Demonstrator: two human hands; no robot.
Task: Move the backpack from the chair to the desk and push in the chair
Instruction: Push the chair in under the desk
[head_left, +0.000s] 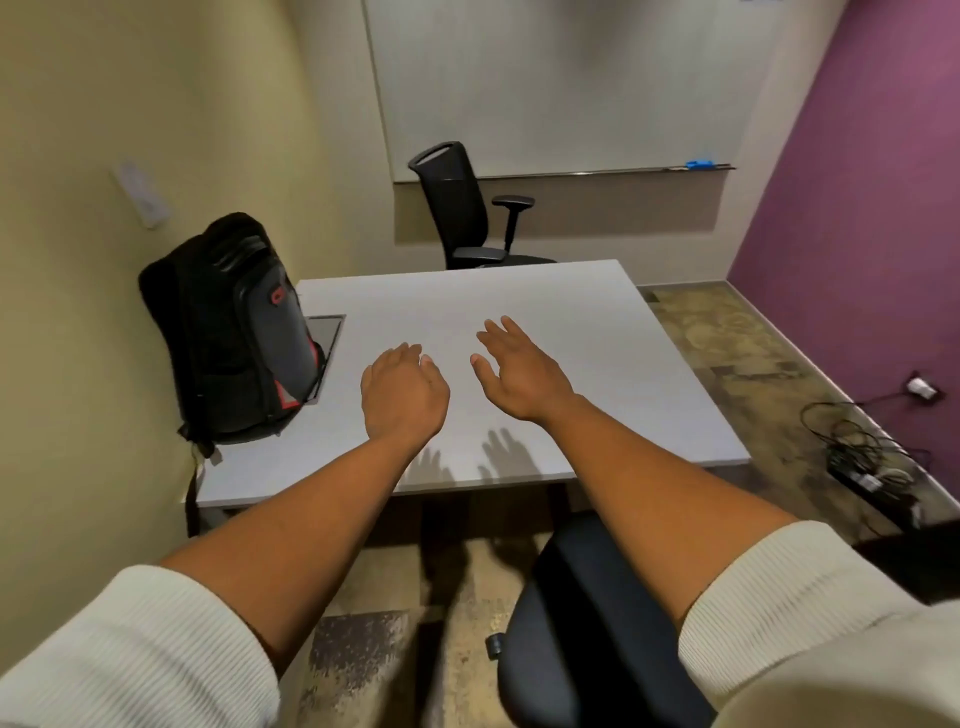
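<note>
A black backpack (234, 332) with grey and red trim stands upright on the left side of the grey desk (571, 332), leaning against the yellow wall. Both my hands hover above the middle of the desk, to the right of the backpack and apart from it. My left hand (402, 389) is empty with fingers loosely curled. My right hand (519, 371) is empty with fingers spread. A black chair seat (587, 618) sits below my right forearm, in front of the desk's near edge and outside it.
A second black office chair (462, 208) stands at the desk's far side under a whiteboard (571, 83). A power strip with tangled cables (862, 467) lies on the floor at the right by the purple wall. A cable hatch (330, 332) is set in the desk beside the backpack.
</note>
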